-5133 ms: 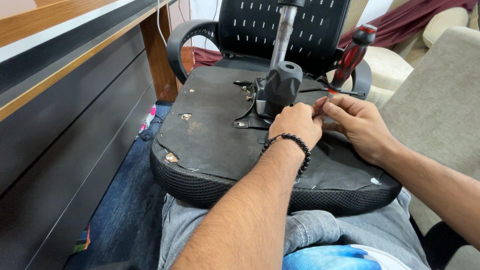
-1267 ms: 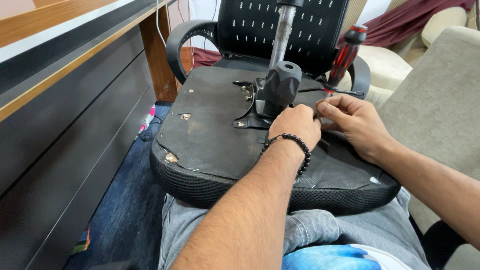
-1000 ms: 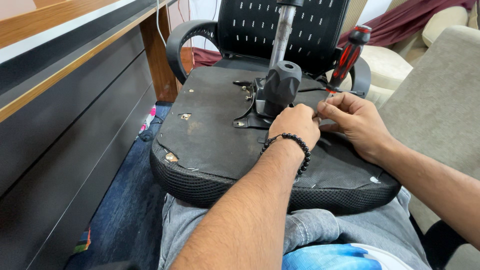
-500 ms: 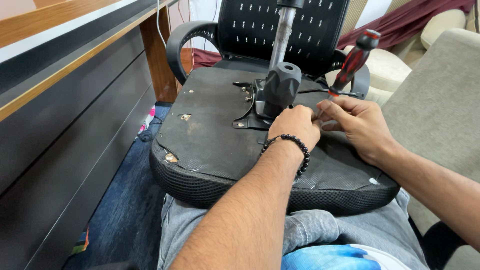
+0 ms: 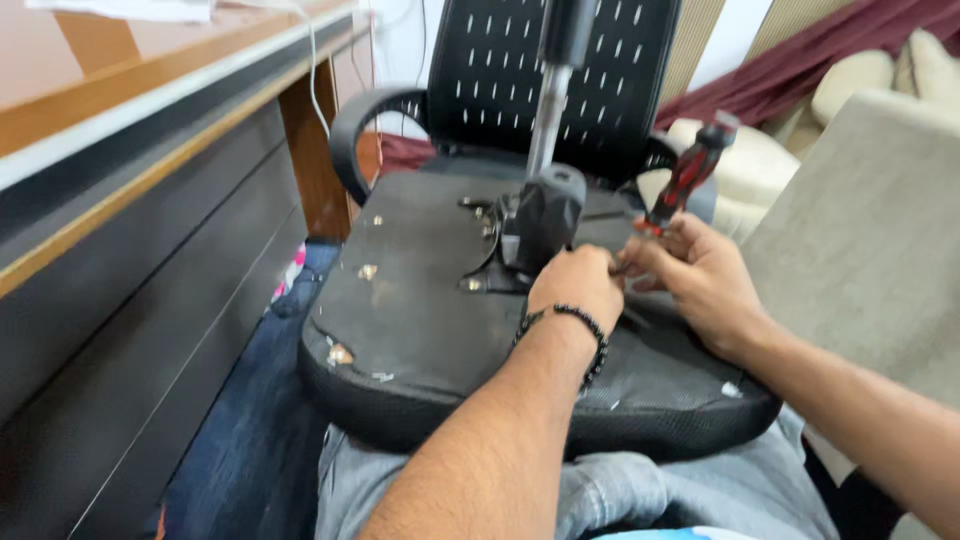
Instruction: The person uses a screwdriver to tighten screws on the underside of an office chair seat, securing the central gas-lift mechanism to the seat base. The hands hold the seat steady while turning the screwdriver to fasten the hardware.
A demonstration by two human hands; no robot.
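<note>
Two hands at upturned chair seat, screwdriver in the right

One office chair (image 5: 440,300) lay upside down across the person's lap, seat underside facing up, probably so the fittings could be reached from above. Backrest (image 5: 560,80) stood behind it, armrest loop (image 5: 350,130) at left. Wooden bench (image 5: 120,130) ran along the left side, beige sofa (image 5: 870,230) on the right, blue carpet (image 5: 250,430) below. Black mechanism block (image 5: 545,215) sat mid-seat with the gas cylinder (image 5: 550,100) rising straight up from it. Left hand (image 5: 577,290), beaded bracelet (image 5: 580,325) on the wrist, was closed into a loose fist pressed against the base of the block, seemingly steadying it; whatever it pinched was hidden. Right hand (image 5: 700,280) was closed around the shaft of a red-and-black screwdriver (image 5: 688,175), handle tilted up and away, tip down between both hands near the block. Small screw holes (image 5: 368,271) with torn fabric dotted the underside.
</note>
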